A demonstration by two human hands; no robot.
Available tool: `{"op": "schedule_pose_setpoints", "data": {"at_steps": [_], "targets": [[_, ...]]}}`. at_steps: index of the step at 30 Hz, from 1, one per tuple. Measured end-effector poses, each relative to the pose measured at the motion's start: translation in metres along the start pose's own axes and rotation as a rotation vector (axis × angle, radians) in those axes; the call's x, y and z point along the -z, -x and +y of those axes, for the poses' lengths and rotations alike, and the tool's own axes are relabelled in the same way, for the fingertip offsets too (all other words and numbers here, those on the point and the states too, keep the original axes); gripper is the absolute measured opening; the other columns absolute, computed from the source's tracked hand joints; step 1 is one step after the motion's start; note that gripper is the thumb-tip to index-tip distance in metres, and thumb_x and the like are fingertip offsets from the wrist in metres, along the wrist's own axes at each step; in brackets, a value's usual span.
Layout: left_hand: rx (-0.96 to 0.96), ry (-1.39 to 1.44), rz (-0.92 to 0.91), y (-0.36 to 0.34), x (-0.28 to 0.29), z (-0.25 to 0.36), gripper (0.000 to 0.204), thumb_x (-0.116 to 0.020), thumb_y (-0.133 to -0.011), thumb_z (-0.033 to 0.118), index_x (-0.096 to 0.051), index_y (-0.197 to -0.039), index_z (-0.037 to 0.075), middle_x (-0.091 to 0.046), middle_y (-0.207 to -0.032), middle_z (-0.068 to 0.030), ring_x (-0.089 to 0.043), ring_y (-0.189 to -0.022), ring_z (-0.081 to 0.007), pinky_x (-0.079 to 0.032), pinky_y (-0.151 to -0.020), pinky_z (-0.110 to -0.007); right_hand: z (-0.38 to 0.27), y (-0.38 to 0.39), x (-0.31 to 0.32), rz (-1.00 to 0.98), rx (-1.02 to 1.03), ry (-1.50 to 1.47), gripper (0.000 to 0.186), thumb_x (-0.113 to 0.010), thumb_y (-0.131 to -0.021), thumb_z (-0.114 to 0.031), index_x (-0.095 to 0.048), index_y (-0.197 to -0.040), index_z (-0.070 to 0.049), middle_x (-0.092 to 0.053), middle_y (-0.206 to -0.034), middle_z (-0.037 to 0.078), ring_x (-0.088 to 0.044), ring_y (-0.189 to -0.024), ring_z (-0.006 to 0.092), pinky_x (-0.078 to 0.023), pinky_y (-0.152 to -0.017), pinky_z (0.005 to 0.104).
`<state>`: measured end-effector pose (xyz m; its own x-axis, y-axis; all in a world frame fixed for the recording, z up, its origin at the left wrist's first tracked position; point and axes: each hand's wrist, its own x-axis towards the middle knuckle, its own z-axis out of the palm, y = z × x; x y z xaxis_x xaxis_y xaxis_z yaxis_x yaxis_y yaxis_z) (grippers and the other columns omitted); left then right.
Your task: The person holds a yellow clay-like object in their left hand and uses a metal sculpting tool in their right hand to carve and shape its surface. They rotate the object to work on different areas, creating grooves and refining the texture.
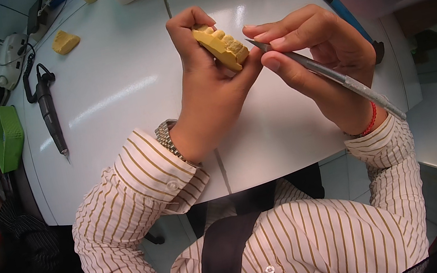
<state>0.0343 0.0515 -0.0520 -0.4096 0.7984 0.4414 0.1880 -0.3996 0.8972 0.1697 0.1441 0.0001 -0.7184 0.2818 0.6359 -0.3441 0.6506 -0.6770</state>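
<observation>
Head view — left hand point(207, 89) cupping dental model point(221, 48), right hand point(325, 44) pinching knife point(346, 82)

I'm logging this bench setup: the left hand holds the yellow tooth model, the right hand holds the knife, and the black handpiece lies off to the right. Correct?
Not quite: the black handpiece lies off to the left, as the head view shows. The left hand holds the yellow tooth model, the right hand the knife.

The left forearm point(140, 171) and right forearm point(392, 164) reach in from either side, sleeved to the wrists. The left hand point(208, 94) is curled in a grip, thumb stretched toward the right hand point(330, 40), whose thumb and first 2 fingers close in a pen-like hold.
</observation>
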Motion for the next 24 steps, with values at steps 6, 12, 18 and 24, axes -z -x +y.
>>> {"op": "schedule_pose_setpoints", "data": {"at_steps": [6,12,18,24], "targets": [[-0.159,-0.141,-0.014,-0.0017,0.0022,-0.0033,0.061,-0.071,-0.073,0.002,-0.024,-0.111,0.007,-0.029,-0.102,-0.0072,-0.042,-0.089,-0.0162,-0.043,-0.074,-0.027,0.0008,0.0048,-0.0017,-0.026,0.061,0.096,0.017,-0.068,-0.076,0.004,-0.057,-0.088,0.001,-0.063,-0.094,0.016,-0.064,-0.096,0.029,-0.054,-0.086,0.0377],[-0.236,-0.224,0.018,-0.0009,0.0045,-0.0031,0.061,-0.073,-0.072,0.003,-0.025,-0.111,0.005,-0.029,-0.102,-0.008,-0.039,-0.091,-0.0181,-0.041,-0.076,-0.028,-0.0026,0.0012,-0.0056,-0.049,0.117,0.19,0.018,-0.071,-0.074,0.003,-0.058,-0.086,0.0,-0.064,-0.094,0.016,-0.065,-0.09,0.0232,-0.056,-0.081,0.0347],[-0.187,-0.135,0.011,0.0,0.0031,-0.0012,0.061,-0.072,-0.072,0.001,-0.025,-0.111,0.005,-0.029,-0.102,-0.0077,-0.039,-0.091,-0.0183,-0.041,-0.077,-0.028,-0.0068,0.0003,-0.0026,-0.055,0.109,0.207,0.018,-0.072,-0.074,0.002,-0.058,-0.085,-0.001,-0.064,-0.094,0.016,-0.065,-0.089,0.0209,-0.056,-0.079,0.0325],[-0.284,-0.282,0.023,-0.0015,0.0033,0.0019,0.062,-0.073,-0.07,0.0,-0.026,-0.11,0.006,-0.029,-0.101,-0.0076,-0.039,-0.092,-0.0188,-0.041,-0.077,-0.028,-0.0051,0.0008,-0.0056,-0.019,0.104,0.192,0.018,-0.072,-0.074,0.002,-0.057,-0.084,0.0,-0.064,-0.091,0.016,-0.065,-0.088,0.0215,-0.056,-0.08,0.0348]]}}
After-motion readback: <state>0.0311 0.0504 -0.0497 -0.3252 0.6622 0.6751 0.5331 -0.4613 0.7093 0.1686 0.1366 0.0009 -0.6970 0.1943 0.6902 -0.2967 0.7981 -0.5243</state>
